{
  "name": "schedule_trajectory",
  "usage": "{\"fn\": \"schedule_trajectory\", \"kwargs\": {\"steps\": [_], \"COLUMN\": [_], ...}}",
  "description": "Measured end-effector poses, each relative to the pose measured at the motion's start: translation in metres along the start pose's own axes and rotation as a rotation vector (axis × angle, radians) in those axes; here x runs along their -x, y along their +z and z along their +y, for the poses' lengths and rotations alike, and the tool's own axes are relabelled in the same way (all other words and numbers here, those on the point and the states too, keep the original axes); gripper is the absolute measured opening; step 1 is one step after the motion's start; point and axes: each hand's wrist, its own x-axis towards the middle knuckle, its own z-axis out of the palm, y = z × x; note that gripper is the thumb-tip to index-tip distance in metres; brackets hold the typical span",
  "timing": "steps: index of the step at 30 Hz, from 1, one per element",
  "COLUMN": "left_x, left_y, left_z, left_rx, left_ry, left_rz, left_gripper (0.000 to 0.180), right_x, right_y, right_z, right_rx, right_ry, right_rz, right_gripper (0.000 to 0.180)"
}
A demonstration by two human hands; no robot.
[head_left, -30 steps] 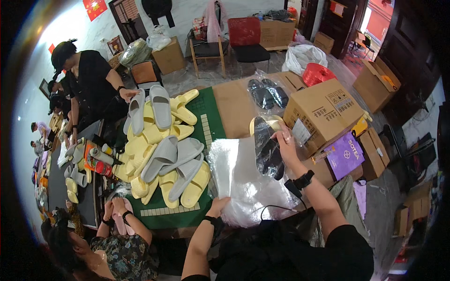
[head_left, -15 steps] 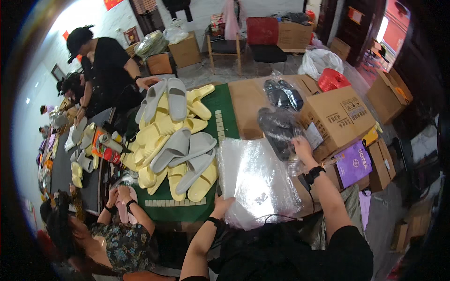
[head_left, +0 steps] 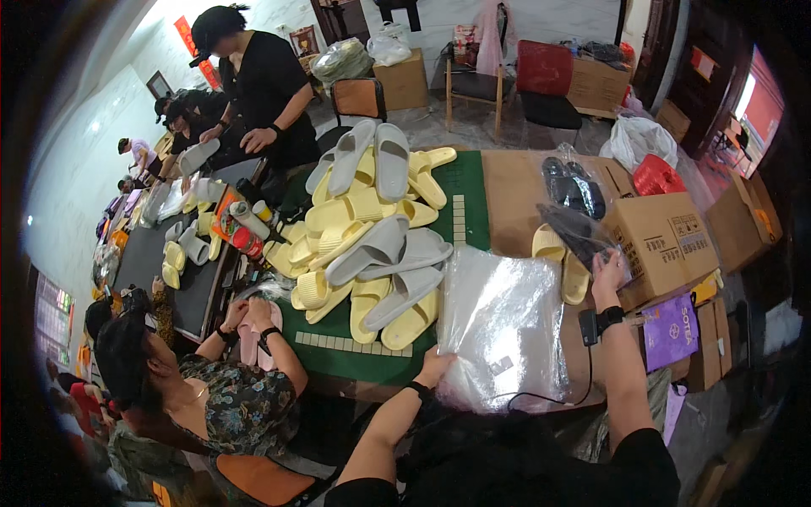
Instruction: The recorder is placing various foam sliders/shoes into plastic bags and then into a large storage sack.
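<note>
My right hand [head_left: 605, 275] is closed on the near end of a clear bag with dark slippers [head_left: 576, 241] inside, which is tilted up beside a cardboard box. Partly under that bag lies a pair of yellow slippers [head_left: 575, 280]. At the near left corner of a stack of clear plastic bags [head_left: 498, 313], my left hand [head_left: 435, 367] grips the edge; some of its fingers are hidden. Another bagged pair of dark slippers [head_left: 574, 186] rests farther back. To my left, yellow slippers [head_left: 345, 211] and grey slippers [head_left: 372, 251] are heaped on the green tabletop [head_left: 473, 182].
A cardboard box [head_left: 663, 245] stands at the table's right, with a purple package [head_left: 670, 332] below it. Red twine [head_left: 658, 176] sits behind. A seated co-worker on my left handles pink slippers [head_left: 258, 334]; another person stands beyond the heap. Rows of pale tiles [head_left: 355, 344] edge the green top.
My right hand has raised and tilted the bagged dark slippers, uncovering the yellow pair beneath. My left hand stays at the bag stack. The whole view has swung left.
</note>
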Motion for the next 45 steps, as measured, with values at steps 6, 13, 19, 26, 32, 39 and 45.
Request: {"fn": "schedule_trajectory", "kwargs": {"steps": [6,13,19,26,32,39,45], "left_x": [-0.005,-0.009,-0.002,-0.071,-0.131,-0.022,0.095], "left_y": [-0.021,-0.043,-0.051,-0.079,-0.106,-0.044,0.002], "left_z": [-0.002,0.010,0.136,0.192,0.209,0.269,0.297], "left_rx": [0.016,-0.662,-1.010,-0.996,-0.148,0.315,0.382], "left_ry": [-0.066,-0.141,0.667,0.916,0.657,0.712,0.874], "left_rz": [-0.122,-0.004,0.285,0.591,0.552,0.336,0.033], "left_gripper": [0.039,0.058,0.062,0.051,0.035,0.019,0.038], "right_x": [0.012,0.188,0.243,0.257,0.267,0.262,0.246], "right_y": [-0.035,-0.020,-0.053,-0.066,-0.074,-0.091,-0.091], "right_z": [0.035,0.019,0.064,0.084,0.115,0.111,0.101], "right_rx": [0.502,1.682,1.697,1.820,1.870,1.853,1.760], "right_ry": [-0.027,-0.980,-0.548,-0.524,-0.643,-0.489,-0.369], "right_rz": [-0.102,-0.534,-1.549,-1.456,-1.402,-1.419,-1.541], "right_gripper": [0.029,0.051,0.041,0.048,0.055,0.057,0.061]}}
